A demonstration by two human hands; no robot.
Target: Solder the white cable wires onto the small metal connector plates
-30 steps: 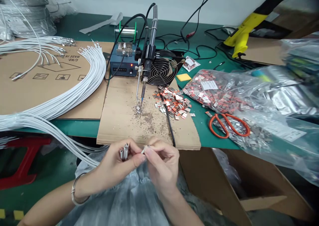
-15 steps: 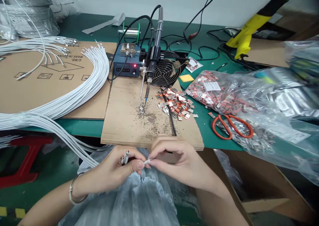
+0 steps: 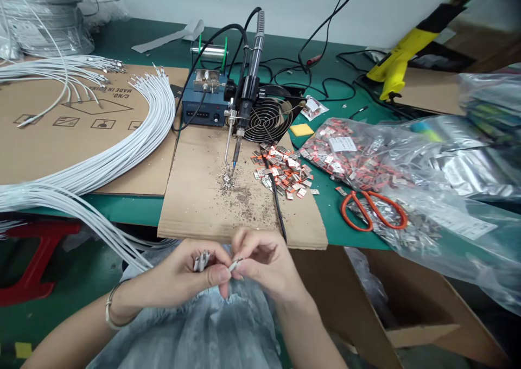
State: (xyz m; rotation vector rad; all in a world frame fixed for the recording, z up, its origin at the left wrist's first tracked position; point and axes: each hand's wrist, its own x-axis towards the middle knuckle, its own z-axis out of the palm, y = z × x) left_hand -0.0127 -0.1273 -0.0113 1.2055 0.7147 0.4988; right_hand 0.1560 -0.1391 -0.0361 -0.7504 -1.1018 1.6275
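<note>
Both hands moved slightly left; the right hand [image 3: 264,260] pinches the wire tip [image 3: 235,264] against the left hand [image 3: 191,274], which grips wire ends [image 3: 202,260], near the desk [image 3: 134,209] edge, below the cardboard sheet [image 3: 203,195].

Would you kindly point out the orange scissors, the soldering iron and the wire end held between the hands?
orange scissors [image 3: 372,210], head view, on the crossing of the two handle loops.
soldering iron [image 3: 247,89], head view, on the dark grip, mid-length.
wire end [image 3: 235,264], head view, on the pale tip pinched between both hands' fingertips.
</note>
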